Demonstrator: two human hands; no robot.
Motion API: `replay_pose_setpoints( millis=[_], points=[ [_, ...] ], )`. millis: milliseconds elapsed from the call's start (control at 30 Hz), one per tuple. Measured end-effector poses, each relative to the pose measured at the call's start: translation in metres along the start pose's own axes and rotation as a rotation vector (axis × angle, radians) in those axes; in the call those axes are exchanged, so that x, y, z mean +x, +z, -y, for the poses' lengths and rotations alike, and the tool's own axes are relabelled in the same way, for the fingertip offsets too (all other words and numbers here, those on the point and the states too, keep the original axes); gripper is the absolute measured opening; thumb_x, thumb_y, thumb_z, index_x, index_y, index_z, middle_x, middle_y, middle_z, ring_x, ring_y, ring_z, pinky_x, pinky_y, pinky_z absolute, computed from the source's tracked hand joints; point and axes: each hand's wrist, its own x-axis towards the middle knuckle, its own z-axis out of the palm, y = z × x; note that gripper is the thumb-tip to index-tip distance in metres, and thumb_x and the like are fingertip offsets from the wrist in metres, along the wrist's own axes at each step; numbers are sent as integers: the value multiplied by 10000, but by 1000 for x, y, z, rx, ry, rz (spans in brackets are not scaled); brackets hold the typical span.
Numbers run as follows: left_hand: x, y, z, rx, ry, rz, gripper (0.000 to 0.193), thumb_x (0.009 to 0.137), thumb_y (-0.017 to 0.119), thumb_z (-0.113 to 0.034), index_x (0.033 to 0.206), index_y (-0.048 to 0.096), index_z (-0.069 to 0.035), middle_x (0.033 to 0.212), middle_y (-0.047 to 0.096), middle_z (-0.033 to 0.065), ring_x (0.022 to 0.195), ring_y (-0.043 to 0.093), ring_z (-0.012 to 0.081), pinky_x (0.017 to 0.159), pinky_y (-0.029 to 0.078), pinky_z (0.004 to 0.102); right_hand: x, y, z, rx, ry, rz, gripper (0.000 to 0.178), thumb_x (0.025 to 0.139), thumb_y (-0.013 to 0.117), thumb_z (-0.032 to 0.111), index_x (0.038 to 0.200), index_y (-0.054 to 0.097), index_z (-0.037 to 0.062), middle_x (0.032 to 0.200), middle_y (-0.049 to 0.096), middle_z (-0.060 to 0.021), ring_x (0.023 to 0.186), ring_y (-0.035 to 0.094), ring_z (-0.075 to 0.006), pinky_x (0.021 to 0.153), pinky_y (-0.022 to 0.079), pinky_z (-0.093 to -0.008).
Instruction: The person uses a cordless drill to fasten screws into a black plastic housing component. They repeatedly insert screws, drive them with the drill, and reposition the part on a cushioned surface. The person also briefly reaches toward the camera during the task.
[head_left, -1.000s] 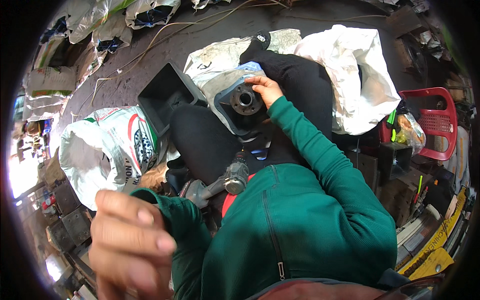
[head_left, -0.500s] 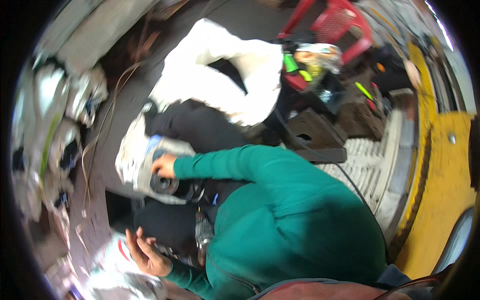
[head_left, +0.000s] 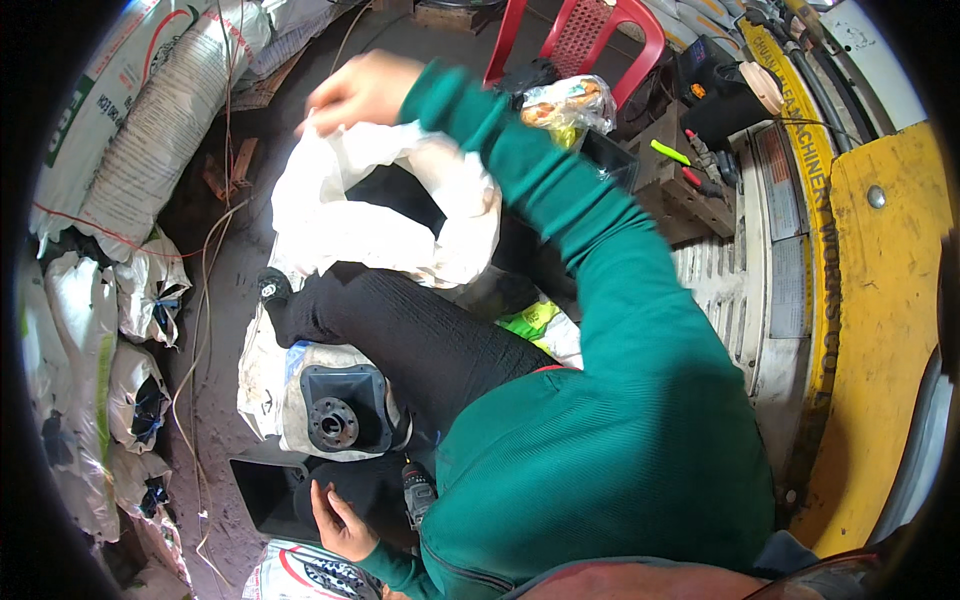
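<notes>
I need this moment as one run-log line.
right hand: at rim of white sack; left hand: open, near black bin; black flanged housing: on pale sheet

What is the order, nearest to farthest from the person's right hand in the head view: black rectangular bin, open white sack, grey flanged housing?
1. Open white sack: just below the right hand in the picture.
2. Grey flanged housing: lower, between the legs.
3. Black rectangular bin: lower left.
</notes>
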Motion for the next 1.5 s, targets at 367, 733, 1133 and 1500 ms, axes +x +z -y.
replay_pose_setpoints(
  millis=[367, 733, 1133, 1500],
  points=[
    [7, 6, 31, 59, -32, 73, 302, 953, 558, -131, 1234, 587, -23, 1010, 685, 87, 693, 564, 77, 571, 455, 212, -248, -103, -80, -737, 1319, 1139, 271, 660, 736, 242, 892, 752, 103, 1030, 689, -139, 967, 655, -292, 843, 511, -377],
    [32, 3, 11, 100, -36, 87, 284, 938, 559, -88, 1203, 598, 7, 976, 686, 119, 796, 637, 139, 628, 494, 242, -324, -41, -141, -835, 1244, 701, 624, 686, 739, 321, 1205, 583, 12, 1260, 555, -198, 1143, 566, -333, 926, 491, -425],
    [13, 9, 1, 256, 26, -85, 258, 842, 642, -167, 1086, 674, -92, 957, 692, 140, 817, 684, 266, 737, 539, 345, -404, -37, -259, -918, 568, 446, 255, 840, 585, 198, 1061, 620, 77, 1117, 615, -186, 1020, 584, -350, 881, 483, -438],
    [-15, -7, 7, 245, -7, -217, 252, 856, 621, -177, 1095, 655, -103, 903, 681, 102, 763, 654, 280, 680, 530, 353, -314, -32, -293, -780, 946, 472, 236, 850, 566, 195, 1039, 634, 72, 1095, 629, -180, 1010, 599, -341, 869, 492, -434]
  ],
)
